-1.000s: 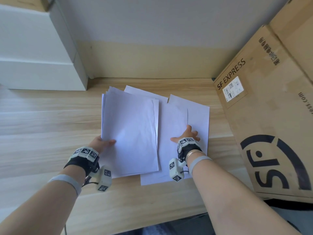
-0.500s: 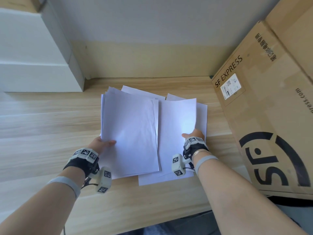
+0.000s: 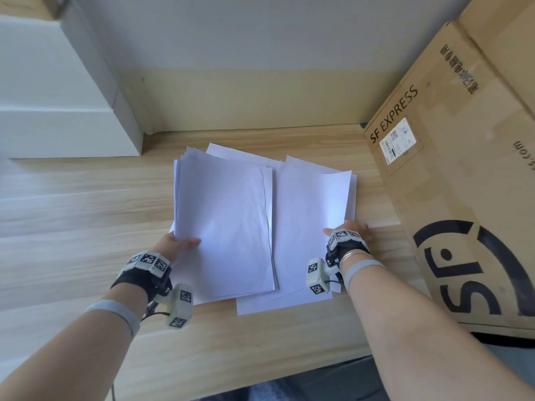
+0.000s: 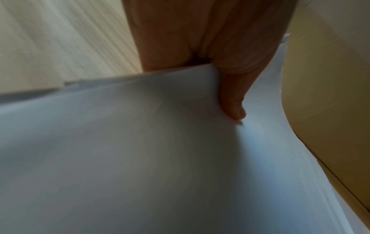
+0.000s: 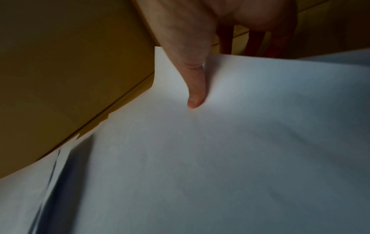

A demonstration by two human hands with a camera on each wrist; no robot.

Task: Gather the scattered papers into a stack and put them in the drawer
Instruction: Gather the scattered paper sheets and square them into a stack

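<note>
White paper sheets lie on the wooden desk [image 3: 72, 221] in two overlapping piles. My left hand [image 3: 176, 244] grips the left pile [image 3: 223, 221] at its left edge, thumb on top [image 4: 234, 107], fingers underneath; that edge is raised off the desk. My right hand [image 3: 347, 231] pinches the right pile [image 3: 309, 215] at its right edge, thumb on top [image 5: 195, 95], fingers below. The sheets in the right hand [image 5: 220, 158] bow upward. One sheet [image 3: 275, 303] sticks out below the piles toward the desk's front. No drawer is in view.
A large SF Express cardboard box [image 3: 463, 183] leans close on the right, almost touching the right hand. A white cabinet block [image 3: 58, 96] stands at the back left. A beige wall panel [image 3: 246, 96] closes the back. Bare desk lies to the left and front.
The right hand slid from flat on the papers to their right edge, took hold and lifted a sheet. The left hand kept its hold on the left pile.
</note>
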